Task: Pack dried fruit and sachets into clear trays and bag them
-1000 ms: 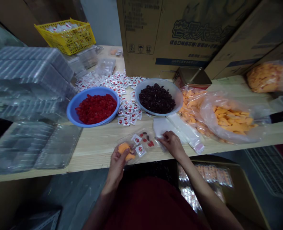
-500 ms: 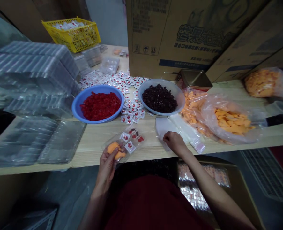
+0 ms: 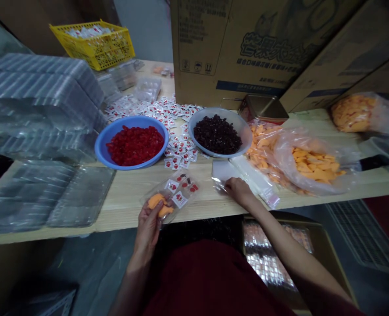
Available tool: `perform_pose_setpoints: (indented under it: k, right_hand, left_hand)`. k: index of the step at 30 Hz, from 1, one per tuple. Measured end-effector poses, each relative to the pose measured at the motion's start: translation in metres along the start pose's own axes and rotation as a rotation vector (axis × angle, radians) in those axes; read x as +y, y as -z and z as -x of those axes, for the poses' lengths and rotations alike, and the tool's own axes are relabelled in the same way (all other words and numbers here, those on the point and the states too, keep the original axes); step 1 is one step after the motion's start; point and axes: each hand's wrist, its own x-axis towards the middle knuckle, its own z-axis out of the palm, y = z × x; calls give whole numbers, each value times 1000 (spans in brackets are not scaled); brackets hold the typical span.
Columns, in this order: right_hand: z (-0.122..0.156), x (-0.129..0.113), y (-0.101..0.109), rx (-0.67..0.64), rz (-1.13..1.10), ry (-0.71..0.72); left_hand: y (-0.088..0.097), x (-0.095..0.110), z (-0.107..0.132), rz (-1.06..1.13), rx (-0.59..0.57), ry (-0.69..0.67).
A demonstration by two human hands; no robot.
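Note:
My left hand (image 3: 149,226) grips the near end of a clear plastic tray (image 3: 173,193) at the table's front edge. The tray holds orange dried fruit pieces, small red-and-white sachets and a few red and dark bits. My right hand (image 3: 238,191) rests on the table to the right, fingers pinched on a clear plastic bag (image 3: 222,175) from a flat stack. Behind stand a blue bowl of red dried fruit (image 3: 131,142) and a grey bowl of dark dried fruit (image 3: 218,132), with several loose sachets (image 3: 177,145) between them.
Stacks of empty clear trays (image 3: 39,131) fill the left side. Open bags of orange dried fruit (image 3: 309,162) lie at right. Cardboard boxes (image 3: 247,44) and a yellow basket (image 3: 94,44) stand behind. A box of packed goods (image 3: 273,259) sits below the table edge.
My left hand has drawn the filled tray a little to the left and nearer the table edge. My right hand has stayed on the plastic bags and lifted a bag's corner.

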Motion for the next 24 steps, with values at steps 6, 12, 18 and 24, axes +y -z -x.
perform_pose_setpoints:
  k: [6,12,18,24]
  right_hand:
    - [-21,31,6,-116,-387,55]
    - [-12,45,0,-218,-691,30]
    - [-4,44,-2,-145,-778,13]
    - [1,44,5,-4,-784,2]
  left_hand:
    - [0,-3,-5,8,6,17]
    - [-12,-7,-5,16,-34,48]
    - [-16,-9,-3,7,-54,52]
    - [-16,-11,1,24,-61,46]
